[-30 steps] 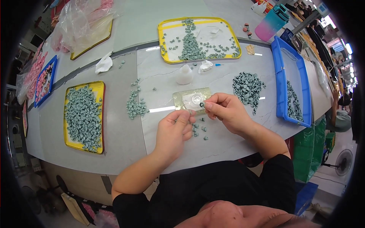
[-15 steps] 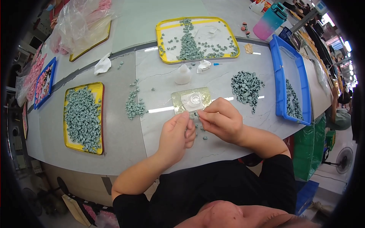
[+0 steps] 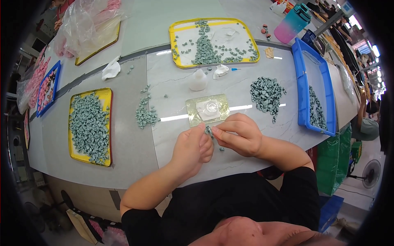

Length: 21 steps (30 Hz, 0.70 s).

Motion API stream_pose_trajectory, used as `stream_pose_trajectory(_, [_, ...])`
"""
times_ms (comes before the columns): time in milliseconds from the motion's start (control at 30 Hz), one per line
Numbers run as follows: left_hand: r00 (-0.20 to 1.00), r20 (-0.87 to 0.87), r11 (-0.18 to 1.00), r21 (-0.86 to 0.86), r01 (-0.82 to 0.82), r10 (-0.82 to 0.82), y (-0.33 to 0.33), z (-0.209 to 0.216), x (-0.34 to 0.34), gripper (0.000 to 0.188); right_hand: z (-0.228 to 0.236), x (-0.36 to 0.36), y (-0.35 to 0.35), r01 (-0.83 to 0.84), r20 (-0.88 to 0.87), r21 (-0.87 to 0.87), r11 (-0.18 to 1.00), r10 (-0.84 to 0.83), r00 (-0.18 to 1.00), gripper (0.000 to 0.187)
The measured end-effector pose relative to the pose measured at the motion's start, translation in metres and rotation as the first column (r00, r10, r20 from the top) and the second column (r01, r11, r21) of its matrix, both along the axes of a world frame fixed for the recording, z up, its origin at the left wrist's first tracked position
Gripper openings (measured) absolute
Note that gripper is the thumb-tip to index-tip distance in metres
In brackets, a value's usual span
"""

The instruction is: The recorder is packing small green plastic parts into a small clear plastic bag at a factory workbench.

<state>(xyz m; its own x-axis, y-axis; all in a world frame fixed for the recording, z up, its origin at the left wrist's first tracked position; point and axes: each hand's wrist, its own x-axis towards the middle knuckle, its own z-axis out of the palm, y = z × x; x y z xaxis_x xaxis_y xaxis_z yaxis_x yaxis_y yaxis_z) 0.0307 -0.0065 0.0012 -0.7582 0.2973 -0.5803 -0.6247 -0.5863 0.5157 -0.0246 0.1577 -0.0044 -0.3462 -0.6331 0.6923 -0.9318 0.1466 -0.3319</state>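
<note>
My left hand point(image 3: 191, 147) and my right hand point(image 3: 240, 136) meet near the front of the table, both closed in a pinch. Between their fingertips is a small grey-green piece point(image 3: 209, 131), partly hidden by the fingers; whether it is one piece or two pressed together is too small to tell. A few loose green pieces point(image 3: 222, 149) lie under the hands. Just beyond stands a small clear round dish point(image 3: 211, 107) on a white square, on a shiny yellowish plate point(image 3: 192, 117). A white squeeze bottle point(image 3: 198, 80) stands behind that.
Green pieces fill a yellow tray point(image 3: 107, 98) at left and lie scattered in another yellow tray point(image 3: 172, 41) at the back. Loose piles lie left point(image 3: 146, 117) and right point(image 3: 266, 96). A blue bin point(image 3: 303, 90) and a tumbler point(image 3: 289, 26) stand at right. Crumpled tissue point(image 3: 221, 71) lies behind the bottle.
My right fingertips have moved slightly down and left, closer to my left fingertips. The small pieces held apart before now come together between them. The shiny plate appears shifted very slightly right.
</note>
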Motion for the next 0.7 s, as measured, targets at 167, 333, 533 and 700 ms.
stream_pose_trajectory(167, [0.999,0.033,0.996,0.086,0.035,-0.038,-0.003,0.0,0.001,0.043,-0.002,-0.002,-0.002,-0.03,-0.1,-0.021,0.999,0.028,0.995,0.034])
stream_pose_trajectory(333, [0.997,0.06,0.99,0.134,0.042,-0.051,-0.007,0.002,0.003,0.044,-0.002,-0.002,-0.002,-0.058,-0.068,0.009,0.998,0.058,0.996,0.027])
stream_pose_trajectory(533, [0.998,-0.033,0.996,0.069,0.062,-0.06,-0.007,0.002,0.007,0.044,-0.003,-0.001,-0.008,-0.081,0.012,-0.06,0.995,0.082,0.997,0.027])
stream_pose_trajectory(700, [0.988,-0.145,0.998,-0.001,-0.06,0.059,-0.003,0.0,0.013,0.043,-0.009,0.004,-0.012,-0.067,-0.032,-0.071,0.995,0.065,0.997,0.025])
